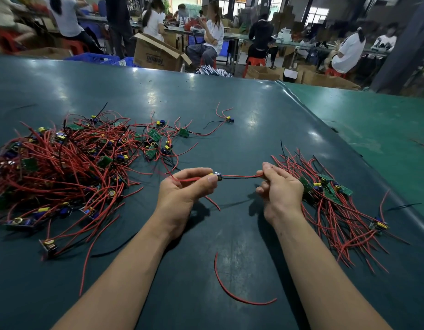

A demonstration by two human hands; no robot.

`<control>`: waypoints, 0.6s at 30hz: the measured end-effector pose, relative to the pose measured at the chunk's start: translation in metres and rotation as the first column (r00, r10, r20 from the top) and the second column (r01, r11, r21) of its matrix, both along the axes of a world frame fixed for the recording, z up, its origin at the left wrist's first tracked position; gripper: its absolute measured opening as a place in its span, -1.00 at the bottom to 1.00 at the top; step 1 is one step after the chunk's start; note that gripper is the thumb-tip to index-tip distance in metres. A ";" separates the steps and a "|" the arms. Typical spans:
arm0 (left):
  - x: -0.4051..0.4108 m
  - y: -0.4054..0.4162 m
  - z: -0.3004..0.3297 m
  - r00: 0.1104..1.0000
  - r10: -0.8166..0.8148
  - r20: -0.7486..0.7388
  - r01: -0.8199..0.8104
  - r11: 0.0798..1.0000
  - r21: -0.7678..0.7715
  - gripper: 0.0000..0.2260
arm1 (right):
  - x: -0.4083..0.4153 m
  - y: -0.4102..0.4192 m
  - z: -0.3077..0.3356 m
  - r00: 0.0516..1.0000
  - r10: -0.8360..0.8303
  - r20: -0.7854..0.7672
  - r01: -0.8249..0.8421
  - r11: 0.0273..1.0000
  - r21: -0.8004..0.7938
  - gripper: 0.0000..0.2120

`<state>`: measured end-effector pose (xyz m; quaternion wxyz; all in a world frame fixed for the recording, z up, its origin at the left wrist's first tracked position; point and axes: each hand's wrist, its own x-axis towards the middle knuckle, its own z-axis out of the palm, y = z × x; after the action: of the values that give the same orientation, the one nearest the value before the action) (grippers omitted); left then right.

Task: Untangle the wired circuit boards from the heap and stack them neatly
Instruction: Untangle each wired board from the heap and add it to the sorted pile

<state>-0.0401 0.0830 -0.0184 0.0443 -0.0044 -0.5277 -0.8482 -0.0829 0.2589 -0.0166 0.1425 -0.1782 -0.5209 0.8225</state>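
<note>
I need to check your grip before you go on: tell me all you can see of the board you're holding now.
The held board is small, seen edge-on, with a yellow part on top. The left hand pinches it and its near red wires; the right hand pinches the red and black leads stretched between. It hangs above the table, clear of both piles.

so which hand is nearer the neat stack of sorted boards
Right. The right hand sits just beside the stack of sorted boards, almost touching its wires. The left hand is farther off, across the held board.
</note>
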 end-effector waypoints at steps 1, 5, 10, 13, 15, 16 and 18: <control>-0.001 0.000 0.001 0.999 0.044 0.000 -0.044 0.998 0.043 -0.80 | 0.001 -0.001 -0.002 0.999 0.042 0.010 -0.043 0.993 0.109 -0.82; -0.003 -0.002 0.005 0.991 0.126 0.046 -0.132 0.978 0.159 -0.78 | 0.010 -0.007 -0.008 0.985 0.164 0.043 -0.135 0.606 0.784 -0.72; 0.000 -0.005 0.012 0.997 -0.007 0.071 -0.010 0.972 0.237 -0.73 | 0.020 -0.016 0.006 0.898 0.440 0.004 -0.403 0.818 0.410 -0.82; 0.004 -0.001 0.012 0.994 -0.092 0.066 0.088 0.994 0.064 -0.71 | 0.028 -0.025 0.009 0.779 0.627 0.021 -0.612 0.752 0.245 -0.70; 0.008 0.005 0.009 0.990 -0.126 0.057 0.131 0.988 -0.077 -0.69 | 0.031 -0.030 0.009 0.750 0.662 0.010 -0.650 0.734 0.197 -0.60; 0.009 0.007 0.008 0.990 -0.133 0.055 0.139 0.982 -0.127 -0.70 | 0.030 -0.030 0.008 0.751 0.661 0.010 -0.649 0.735 0.196 -0.58; 0.012 0.011 0.008 0.989 -0.138 0.058 0.147 0.972 -0.185 -0.75 | 0.029 -0.028 0.010 0.758 0.651 0.033 -0.642 0.736 0.216 -0.73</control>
<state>-0.0283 0.0935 -0.0103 -0.0290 -0.0277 -0.6050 -0.7953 -0.0536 0.2312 -0.0066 -0.1219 0.0484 -0.6323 0.7636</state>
